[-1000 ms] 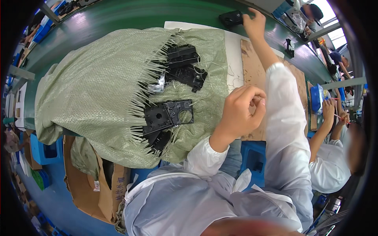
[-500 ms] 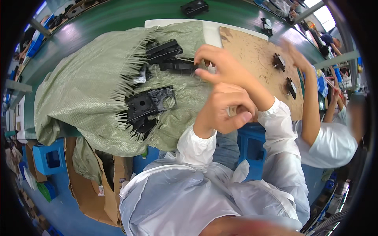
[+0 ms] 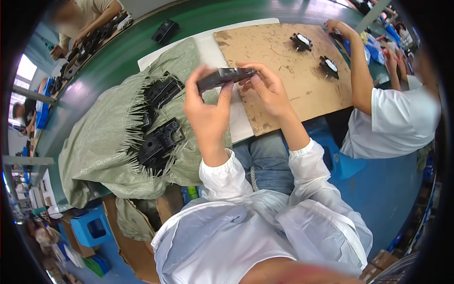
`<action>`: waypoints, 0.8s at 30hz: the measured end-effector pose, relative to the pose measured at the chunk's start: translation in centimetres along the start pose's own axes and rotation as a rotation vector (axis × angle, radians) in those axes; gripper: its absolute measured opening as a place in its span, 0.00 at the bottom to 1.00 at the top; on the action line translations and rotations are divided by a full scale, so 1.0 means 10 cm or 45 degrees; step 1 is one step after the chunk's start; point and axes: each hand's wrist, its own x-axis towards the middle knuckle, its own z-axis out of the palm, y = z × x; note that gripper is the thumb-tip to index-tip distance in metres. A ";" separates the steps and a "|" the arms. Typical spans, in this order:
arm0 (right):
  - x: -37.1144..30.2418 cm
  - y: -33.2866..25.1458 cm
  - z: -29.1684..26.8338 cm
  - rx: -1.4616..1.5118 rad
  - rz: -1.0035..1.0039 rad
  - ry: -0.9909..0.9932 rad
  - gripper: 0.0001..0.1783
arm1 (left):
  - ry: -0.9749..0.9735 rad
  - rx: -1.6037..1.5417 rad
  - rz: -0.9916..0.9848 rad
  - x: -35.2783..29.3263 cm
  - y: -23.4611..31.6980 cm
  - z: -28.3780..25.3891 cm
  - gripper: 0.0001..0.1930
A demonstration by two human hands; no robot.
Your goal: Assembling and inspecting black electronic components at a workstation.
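A black plastic housing [image 3: 218, 80], long and thin as seen edge-on, is held up over the white sheet. My left hand [image 3: 208, 116] grips its left end, thumb on the near side. At the other end, my right hand [image 3: 272, 94] pinches it between thumb and fingers. To the left, more black plastic housings [image 3: 158, 143] lie in the frayed mouth of a green woven sack [image 3: 106, 137]. Beyond my right hand, two small black parts with white tops, one farther [image 3: 301, 41] and one nearer [image 3: 329, 67], rest on a brown board [image 3: 260, 47].
Another black housing [image 3: 165, 31] lies on the green tabletop [image 3: 203, 19] at the far side. A co-worker's arm [image 3: 362, 71] reaches over the table at right. Below the sack are a cardboard box [image 3: 120, 236] and a blue stool [image 3: 93, 226].
My hands, earlier crossed with the right one at a housing by the sack, have come apart and now hold a housing between them. The view has shifted; the co-worker's hand is farther back.
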 end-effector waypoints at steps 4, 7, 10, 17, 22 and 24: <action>-0.15 -0.06 -0.01 0.475 0.113 0.155 0.24 | -0.078 0.151 0.525 0.00 0.04 0.02 0.19; -0.25 -0.18 -0.06 0.664 0.051 0.090 0.29 | -0.046 0.220 0.741 -0.01 0.06 0.10 0.20; -0.34 -0.37 -0.02 0.545 0.119 0.127 0.34 | -0.085 0.248 0.779 0.01 0.04 0.18 0.19; -0.36 -0.59 -0.11 0.406 0.303 0.178 0.44 | -0.226 0.219 0.717 0.00 0.01 0.27 0.21; -0.25 -0.71 -0.27 0.369 0.178 0.296 0.46 | -0.131 0.141 0.587 -0.02 -0.05 0.32 0.24; -0.05 -0.90 -0.34 0.316 0.067 0.348 0.45 | -0.099 0.086 0.479 -0.03 -0.09 0.26 0.20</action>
